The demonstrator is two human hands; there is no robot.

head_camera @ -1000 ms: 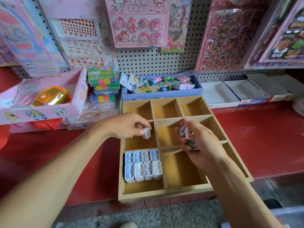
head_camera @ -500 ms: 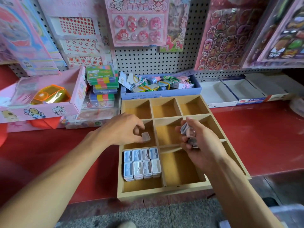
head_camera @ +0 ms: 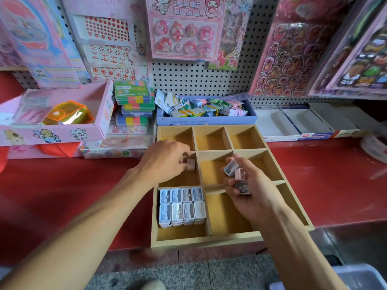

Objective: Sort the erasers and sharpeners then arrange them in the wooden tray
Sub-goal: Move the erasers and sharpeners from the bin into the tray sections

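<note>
Placing step: left hand (head_camera: 165, 162) pinched one sharpener (head_camera: 191, 164) low over the tray's (head_camera: 206, 240) middle-left compartment; right hand (head_camera: 249, 190) clutched spares (head_camera: 235, 174). Next, apparently: set it down squarely, then release.

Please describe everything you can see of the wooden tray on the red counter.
The wooden tray is a shallow, light-brown rectangle that lies flat on the red counter, its front edge past the counter's lip. Thin dividers split it into open compartments. The front left one holds eight small sharpeners in two neat rows. The left hand holds a small block over the middle left compartment; the right hand hovers above, gripping several pieces. The other visible compartments look empty.
</note>
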